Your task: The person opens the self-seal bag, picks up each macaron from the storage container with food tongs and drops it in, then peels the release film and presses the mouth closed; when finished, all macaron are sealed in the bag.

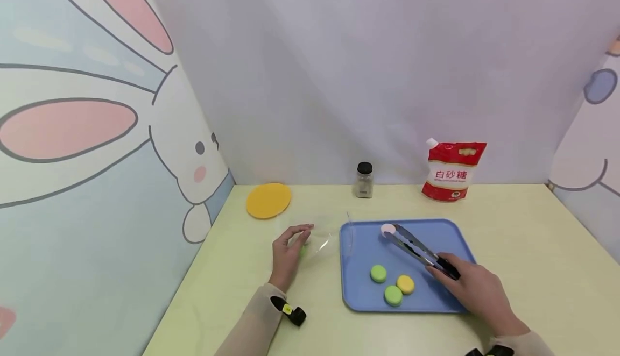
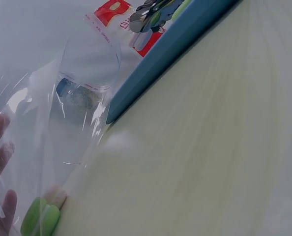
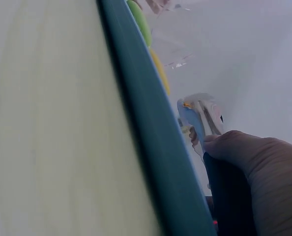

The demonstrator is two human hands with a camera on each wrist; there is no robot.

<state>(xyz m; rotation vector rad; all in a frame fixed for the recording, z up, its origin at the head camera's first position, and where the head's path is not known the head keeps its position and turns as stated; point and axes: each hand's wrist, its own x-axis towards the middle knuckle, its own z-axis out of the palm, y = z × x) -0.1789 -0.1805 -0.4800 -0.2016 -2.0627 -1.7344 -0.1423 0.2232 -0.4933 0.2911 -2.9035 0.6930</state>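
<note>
My right hand [image 1: 477, 291] grips black-handled metal tongs [image 1: 420, 249], whose tips are at a pale pink macaron [image 1: 387, 229] over the far part of the blue tray [image 1: 358, 248]. On the tray's near half sit two green macarons [image 1: 378, 273] and a yellow macaron [image 1: 405, 284]. Left of the tray, my left hand [image 1: 286, 254] holds a clear plastic bag [image 1: 325, 240], fingers and thumb bent at its side. Low in the bag, the left wrist view shows green macarons [image 2: 38, 216] beside a pinkish one [image 2: 55, 194].
An orange round disc [image 1: 268, 200] lies at the back left of the table. Toward the back wall stand a black-capped jar [image 1: 364, 181] and a red and white sugar pouch [image 1: 452, 172]. The tray's raised rim [image 3: 151, 132] runs close by the right hand.
</note>
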